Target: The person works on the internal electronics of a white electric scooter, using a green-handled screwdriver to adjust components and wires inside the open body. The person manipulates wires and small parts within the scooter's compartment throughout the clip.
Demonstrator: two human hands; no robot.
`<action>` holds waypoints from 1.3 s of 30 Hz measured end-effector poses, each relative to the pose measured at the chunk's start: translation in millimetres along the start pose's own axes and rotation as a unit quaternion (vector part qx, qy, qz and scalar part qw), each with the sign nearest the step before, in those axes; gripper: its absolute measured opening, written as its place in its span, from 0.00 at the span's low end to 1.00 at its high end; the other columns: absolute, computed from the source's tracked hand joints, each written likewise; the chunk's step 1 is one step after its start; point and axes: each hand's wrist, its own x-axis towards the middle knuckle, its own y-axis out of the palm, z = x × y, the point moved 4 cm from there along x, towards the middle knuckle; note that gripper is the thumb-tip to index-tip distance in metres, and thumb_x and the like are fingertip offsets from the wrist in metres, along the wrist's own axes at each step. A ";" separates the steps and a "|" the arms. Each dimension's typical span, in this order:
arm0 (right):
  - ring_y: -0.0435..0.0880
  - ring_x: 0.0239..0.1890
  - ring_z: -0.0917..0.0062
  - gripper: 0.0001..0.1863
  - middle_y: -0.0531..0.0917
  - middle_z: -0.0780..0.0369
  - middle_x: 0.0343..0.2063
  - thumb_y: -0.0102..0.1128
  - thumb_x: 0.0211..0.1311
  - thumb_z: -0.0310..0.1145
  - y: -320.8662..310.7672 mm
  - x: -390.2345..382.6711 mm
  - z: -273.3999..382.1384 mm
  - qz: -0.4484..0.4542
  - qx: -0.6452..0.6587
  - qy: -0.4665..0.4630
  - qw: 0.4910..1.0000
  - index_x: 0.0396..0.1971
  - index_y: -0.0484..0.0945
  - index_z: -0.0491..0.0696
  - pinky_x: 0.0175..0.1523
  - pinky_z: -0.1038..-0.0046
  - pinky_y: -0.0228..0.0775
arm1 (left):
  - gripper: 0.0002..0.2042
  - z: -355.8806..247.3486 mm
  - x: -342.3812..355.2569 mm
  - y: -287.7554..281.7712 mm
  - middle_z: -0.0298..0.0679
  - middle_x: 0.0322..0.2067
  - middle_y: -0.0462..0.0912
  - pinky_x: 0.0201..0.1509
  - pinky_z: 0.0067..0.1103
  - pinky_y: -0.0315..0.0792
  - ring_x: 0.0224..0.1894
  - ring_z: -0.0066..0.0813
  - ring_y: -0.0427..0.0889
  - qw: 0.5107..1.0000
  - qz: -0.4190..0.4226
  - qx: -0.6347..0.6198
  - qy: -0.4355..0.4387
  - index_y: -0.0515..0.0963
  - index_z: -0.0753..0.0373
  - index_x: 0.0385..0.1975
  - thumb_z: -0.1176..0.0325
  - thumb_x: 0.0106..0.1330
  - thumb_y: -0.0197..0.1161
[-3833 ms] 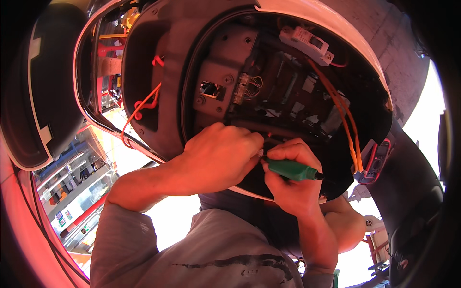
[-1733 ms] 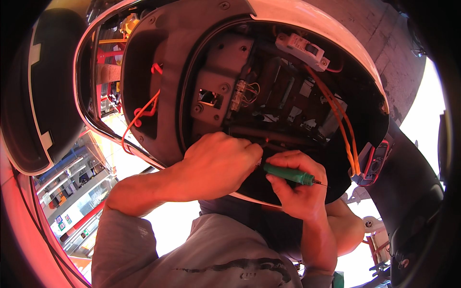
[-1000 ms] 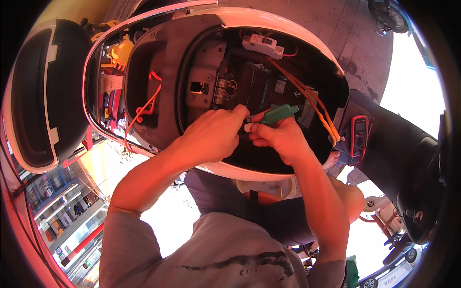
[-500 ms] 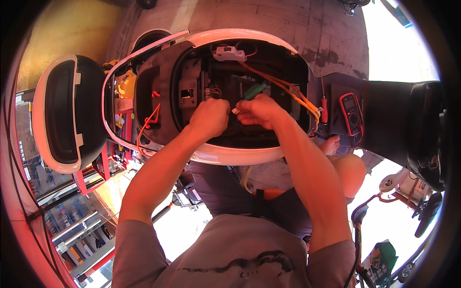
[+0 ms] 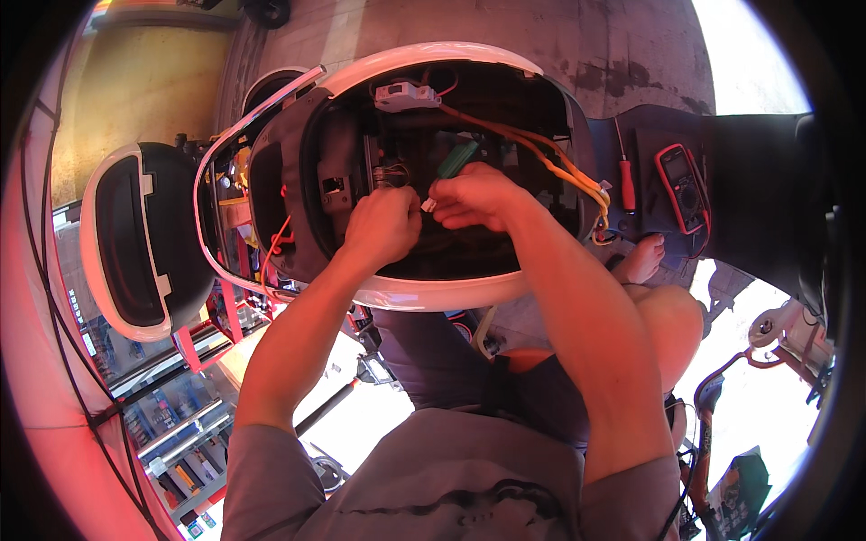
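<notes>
Inside the open scooter body (image 5: 454,290), my right hand (image 5: 474,200) grips a green-handled tool (image 5: 457,159), its handle angled up to the right; a small white piece (image 5: 428,206) is at my fingertips. My left hand (image 5: 388,227) is closed just left of that piece; what it holds is hidden. Above them a white breaker switch (image 5: 406,95) hangs at the compartment's far rim, with orange cables (image 5: 577,180) running right from it. A wired connector block (image 5: 390,174) sits behind my left hand.
A red multimeter (image 5: 680,187) and red screwdriver (image 5: 628,187) lie on a black surface (image 5: 749,189) at right. A detached black-and-white case (image 5: 126,234) is at left, near shelves (image 5: 176,442). My bare foot (image 5: 642,260) is below the screwdriver; pavement (image 5: 613,54) lies beyond the scooter.
The view has widened, so the scooter and hands look smaller and higher. The tool handle has swung from level to pointing up right. My hands have separated slightly; the red screwdriver has come into sight.
</notes>
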 end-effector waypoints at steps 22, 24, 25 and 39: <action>0.89 0.45 0.64 0.16 0.88 0.53 0.40 0.71 0.63 0.29 7.3 -4.5 2.4 0.004 0.024 -0.031 0.999 0.48 0.79 0.41 0.51 0.64 0.85 | 0.08 -0.3 -1.7 4.1 0.52 0.28 0.85 0.42 0.42 0.78 0.36 0.55 0.86 1.000 -0.008 0.014 -0.017 0.82 0.65 0.33 0.67 0.59 0.63; 0.89 0.44 0.63 0.17 0.88 0.52 0.40 0.71 0.64 0.31 5.2 -3.5 2.2 -0.013 0.039 -0.019 0.999 0.47 0.79 0.40 0.51 0.63 0.86 | 0.08 -0.8 -0.8 4.8 0.51 0.27 0.85 0.41 0.40 0.78 0.35 0.54 0.87 1.000 -0.014 0.015 -0.017 0.82 0.65 0.32 0.67 0.58 0.64; 0.89 0.44 0.62 0.17 0.87 0.51 0.41 0.71 0.64 0.31 4.8 -2.6 1.9 -0.019 0.049 -0.014 0.999 0.47 0.79 0.39 0.51 0.63 0.86 | 0.08 -0.7 -0.7 5.0 0.51 0.27 0.85 0.41 0.40 0.78 0.35 0.53 0.87 1.000 -0.012 0.013 -0.019 0.82 0.65 0.32 0.67 0.58 0.64; 0.88 0.46 0.65 0.16 0.87 0.56 0.42 0.73 0.60 0.28 7.2 1.7 -2.8 0.020 0.033 -0.031 0.999 0.46 0.80 0.45 0.51 0.63 0.84 | 0.09 -2.8 2.1 5.2 0.52 0.27 0.86 0.42 0.40 0.79 0.36 0.53 0.87 1.000 -0.009 0.014 -0.016 0.83 0.65 0.32 0.66 0.59 0.64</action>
